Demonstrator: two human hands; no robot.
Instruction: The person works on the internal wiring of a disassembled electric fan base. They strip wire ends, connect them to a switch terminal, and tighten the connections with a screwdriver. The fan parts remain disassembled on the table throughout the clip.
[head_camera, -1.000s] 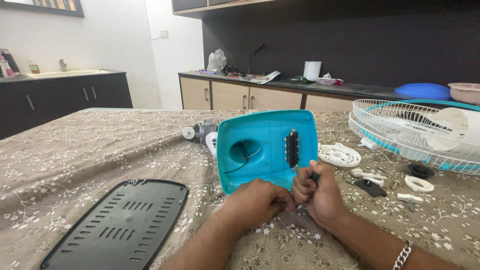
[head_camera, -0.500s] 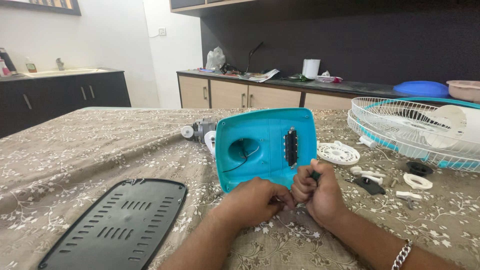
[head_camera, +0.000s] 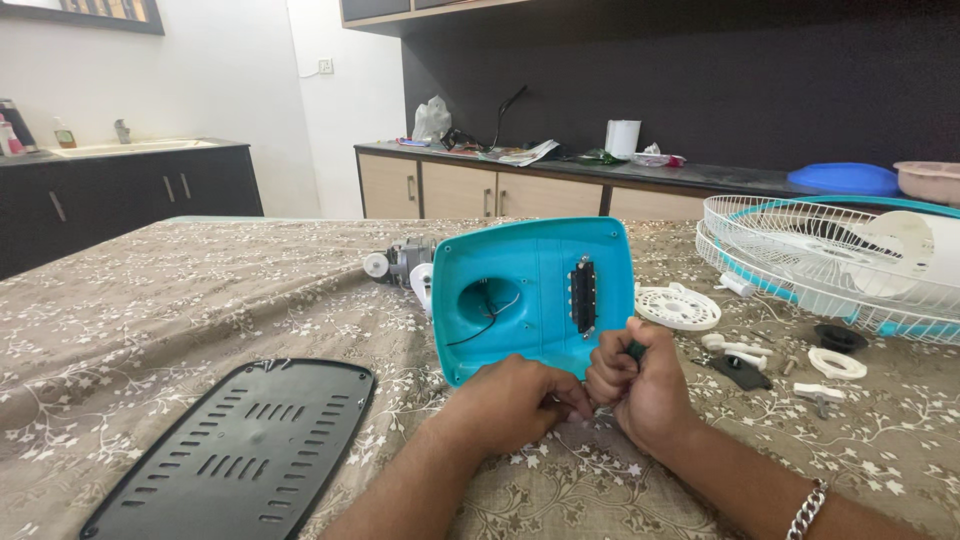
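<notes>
Left hand: the left hand (head_camera: 515, 400) rested curled, fingers together, on the floral tablecloth (head_camera: 150, 320), at the bottom edge of the turquoise fan base (head_camera: 535, 295); whether it gripped anything could not be told.
Right hand: the right hand (head_camera: 640, 385) was clenched around a dark-handled tool (head_camera: 636, 350), beside the base's lower right corner.
Fan base: stood tilted on edge, hollow underside facing the camera, wires inside.
Nearby: black vented cover plate (head_camera: 240, 450) lay left; white fan grille (head_camera: 830, 260) right.

bright even daylight, soft faint shadows under the hands, dark back wall (head_camera: 760, 90) underlit, mild wide-angle stretch at the edges, sharp focus throughout
</notes>
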